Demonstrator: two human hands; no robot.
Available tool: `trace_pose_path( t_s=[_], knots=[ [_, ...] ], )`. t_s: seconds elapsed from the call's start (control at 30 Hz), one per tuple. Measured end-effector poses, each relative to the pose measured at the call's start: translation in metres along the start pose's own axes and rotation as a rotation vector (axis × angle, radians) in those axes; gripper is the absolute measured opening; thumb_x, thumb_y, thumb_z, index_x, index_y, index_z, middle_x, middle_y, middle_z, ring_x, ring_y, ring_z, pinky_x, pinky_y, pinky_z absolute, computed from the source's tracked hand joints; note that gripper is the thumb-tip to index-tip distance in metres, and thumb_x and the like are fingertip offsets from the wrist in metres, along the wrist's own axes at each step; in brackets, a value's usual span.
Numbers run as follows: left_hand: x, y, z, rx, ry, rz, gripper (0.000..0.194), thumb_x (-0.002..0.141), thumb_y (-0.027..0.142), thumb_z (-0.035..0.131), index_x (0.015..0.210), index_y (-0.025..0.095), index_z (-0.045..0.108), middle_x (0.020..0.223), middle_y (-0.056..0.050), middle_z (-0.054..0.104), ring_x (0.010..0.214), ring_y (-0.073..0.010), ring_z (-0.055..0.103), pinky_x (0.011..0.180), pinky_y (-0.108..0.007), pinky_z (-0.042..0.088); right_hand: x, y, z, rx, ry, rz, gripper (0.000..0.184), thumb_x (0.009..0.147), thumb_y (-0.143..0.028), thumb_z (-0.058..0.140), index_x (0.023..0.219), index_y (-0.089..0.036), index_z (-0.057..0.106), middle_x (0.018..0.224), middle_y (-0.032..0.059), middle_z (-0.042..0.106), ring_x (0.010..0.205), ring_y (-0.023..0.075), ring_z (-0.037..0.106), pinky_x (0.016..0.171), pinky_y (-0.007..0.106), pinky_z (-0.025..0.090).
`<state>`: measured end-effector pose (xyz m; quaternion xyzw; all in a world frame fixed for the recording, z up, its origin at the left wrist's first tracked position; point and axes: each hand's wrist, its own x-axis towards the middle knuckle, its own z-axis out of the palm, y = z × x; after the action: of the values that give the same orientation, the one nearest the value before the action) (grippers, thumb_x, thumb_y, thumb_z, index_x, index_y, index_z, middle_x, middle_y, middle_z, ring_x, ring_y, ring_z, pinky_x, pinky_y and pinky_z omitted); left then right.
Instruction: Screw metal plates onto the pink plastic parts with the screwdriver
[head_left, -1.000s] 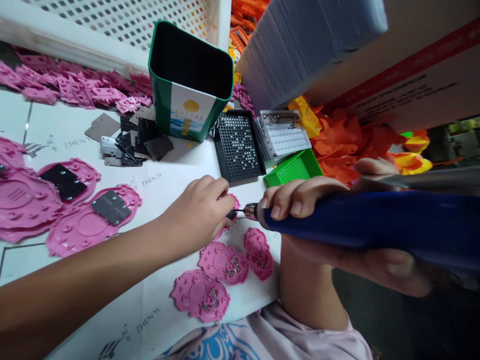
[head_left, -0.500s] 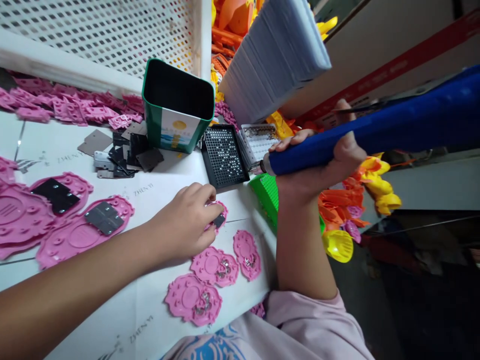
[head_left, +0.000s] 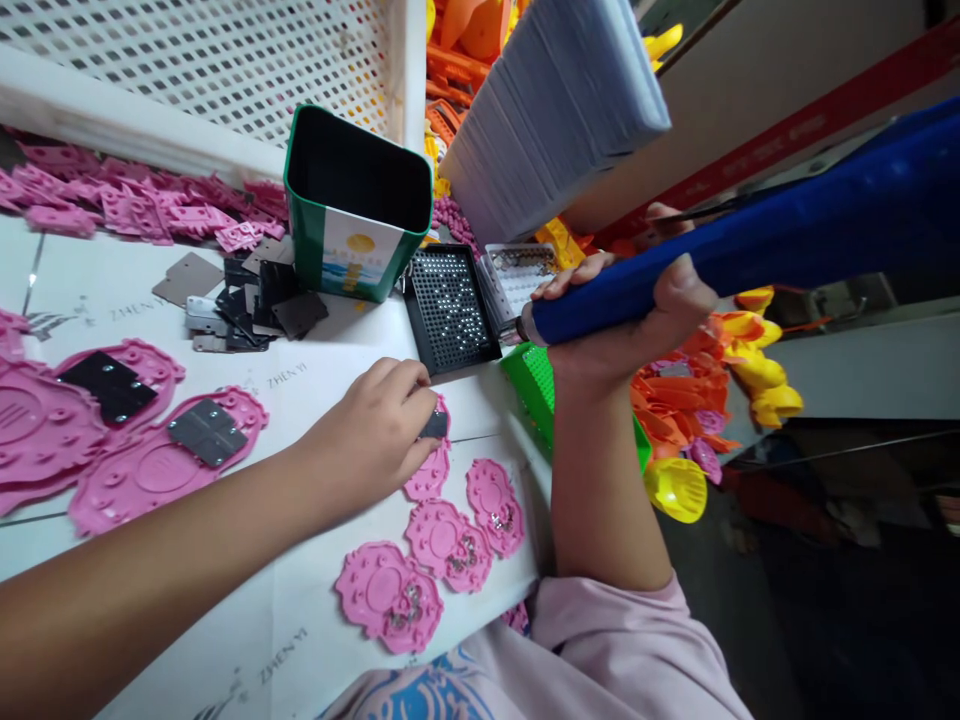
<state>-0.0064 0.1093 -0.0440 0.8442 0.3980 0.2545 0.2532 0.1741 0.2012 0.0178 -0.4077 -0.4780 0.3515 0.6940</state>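
My left hand (head_left: 382, 425) has its fingers closed over a pink plastic part (head_left: 429, 472) on the white table. A small dark plate (head_left: 435, 424) lies on that part, and the fingers hide some of both. My right hand (head_left: 630, 310) is wrapped round a blue electric screwdriver (head_left: 592, 308), whose bit points left, near a black screw tray (head_left: 454, 310) with rows of shiny screws. Close to my left hand lie a pink part with metal contacts (head_left: 450, 545), a lower one (head_left: 388, 597) and a third at the right (head_left: 495, 507).
Behind stand a green tin (head_left: 356, 230) and a white perforated crate (head_left: 202, 80). Loose dark plates (head_left: 259, 305) lie left of the tin. Larger pink parts (head_left: 165, 465) with plates are at the left. A green tray (head_left: 536, 385) sits under my right forearm, beside stacked pale sheets (head_left: 551, 120).
More of the pink part under my left hand shows. The pink part just below it has shifted right and down. My right hand with the screwdriver has moved slightly left.
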Motion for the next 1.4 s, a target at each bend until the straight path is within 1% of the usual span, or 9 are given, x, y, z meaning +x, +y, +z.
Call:
trace_pose_path(
  t_s=[0.2, 0.33, 0.43, 0.5, 0.63, 0.83, 1.17, 1.3, 1.4],
  knots=[
    [-0.001, 0.0, 0.0, -0.003, 0.007, 0.018, 0.022, 0.085, 0.028, 0.06, 0.095, 0.008, 0.064, 0.1, -0.013, 0.056, 0.095, -0.0266, 0.049, 0.085, -0.042, 0.045, 0.003, -0.001, 0.001, -0.037, 0.03, -0.038, 0.027, 0.068, -0.051, 0.044, 0.064, -0.025, 0.051, 0.049, -0.0063, 0.052, 0.038, 0.0109, 0.051, 0.038, 0.023, 0.041],
    [-0.001, -0.001, 0.0, 0.008, 0.021, 0.032, 0.022, 0.085, 0.027, 0.06, 0.095, 0.007, 0.064, 0.099, -0.014, 0.057, 0.094, -0.0268, 0.05, 0.085, -0.042, 0.045, -0.002, -0.02, -0.003, 0.013, -0.006, -0.052, 0.029, 0.07, -0.05, 0.044, 0.081, -0.026, 0.057, 0.052, -0.0058, 0.052, 0.041, 0.0118, 0.052, 0.041, 0.024, 0.042],
    [-0.001, -0.001, 0.0, 0.007, 0.014, 0.024, 0.022, 0.084, 0.027, 0.062, 0.094, 0.008, 0.064, 0.098, -0.013, 0.057, 0.094, -0.0267, 0.05, 0.084, -0.042, 0.046, -0.014, -0.037, -0.012, 0.08, -0.114, -0.012, 0.035, 0.07, -0.051, 0.05, 0.094, -0.028, 0.061, 0.055, -0.004, 0.056, 0.043, 0.0146, 0.052, 0.044, 0.03, 0.045],
    [-0.001, 0.0, 0.0, 0.012, 0.004, 0.02, 0.021, 0.084, 0.027, 0.062, 0.094, 0.008, 0.064, 0.098, -0.013, 0.058, 0.093, -0.0267, 0.05, 0.083, -0.042, 0.046, -0.027, -0.044, -0.019, 0.127, -0.255, 0.04, 0.04, 0.07, -0.053, 0.054, 0.101, -0.03, 0.062, 0.058, -0.0029, 0.058, 0.046, 0.0164, 0.055, 0.049, 0.034, 0.05],
    [0.0, 0.0, 0.0, 0.033, 0.002, 0.018, 0.021, 0.085, 0.026, 0.061, 0.095, 0.009, 0.064, 0.099, -0.013, 0.058, 0.094, -0.0267, 0.05, 0.084, -0.042, 0.046, -0.053, -0.043, -0.027, 0.26, -0.439, 0.133, 0.041, 0.074, -0.05, 0.054, 0.11, -0.031, 0.06, 0.068, -0.0004, 0.062, 0.055, 0.0181, 0.06, 0.057, 0.038, 0.052],
    [0.0, 0.002, -0.001, 0.046, -0.018, 0.009, 0.019, 0.086, 0.025, 0.059, 0.095, 0.009, 0.063, 0.098, -0.013, 0.058, 0.094, -0.0264, 0.05, 0.084, -0.041, 0.046, -0.07, -0.031, -0.023, 0.262, -0.421, 0.103, 0.025, 0.075, -0.046, 0.058, 0.095, -0.033, 0.063, 0.071, -0.0024, 0.061, 0.056, 0.0152, 0.059, 0.056, 0.035, 0.051],
    [0.002, 0.003, 0.0, 0.051, -0.026, -0.001, 0.019, 0.085, 0.026, 0.06, 0.094, 0.009, 0.063, 0.097, -0.013, 0.058, 0.092, -0.0263, 0.05, 0.082, -0.041, 0.046, -0.067, -0.027, -0.029, 0.164, -0.429, 0.106, 0.032, 0.076, -0.051, 0.058, 0.103, -0.036, 0.062, 0.068, -0.0037, 0.058, 0.052, 0.0153, 0.058, 0.055, 0.038, 0.052],
    [0.003, 0.005, 0.001, 0.067, -0.035, -0.021, 0.018, 0.084, 0.027, 0.061, 0.09, 0.01, 0.063, 0.093, -0.011, 0.057, 0.089, -0.0261, 0.049, 0.079, -0.041, 0.045, -0.073, -0.034, -0.026, 0.184, -0.441, 0.111, 0.038, 0.074, -0.05, 0.06, 0.107, -0.032, 0.061, 0.069, -0.0023, 0.059, 0.054, 0.0163, 0.057, 0.055, 0.038, 0.051],
    [0.003, 0.007, 0.001, 0.111, -0.036, -0.038, 0.018, 0.084, 0.028, 0.06, 0.09, 0.012, 0.063, 0.09, -0.011, 0.056, 0.086, -0.0264, 0.048, 0.075, -0.04, 0.045, -0.08, -0.043, -0.022, 0.089, -0.449, 0.11, 0.043, 0.075, -0.05, 0.063, 0.113, -0.03, 0.058, 0.069, -0.0006, 0.061, 0.056, 0.0191, 0.058, 0.058, 0.042, 0.051]
  ],
)
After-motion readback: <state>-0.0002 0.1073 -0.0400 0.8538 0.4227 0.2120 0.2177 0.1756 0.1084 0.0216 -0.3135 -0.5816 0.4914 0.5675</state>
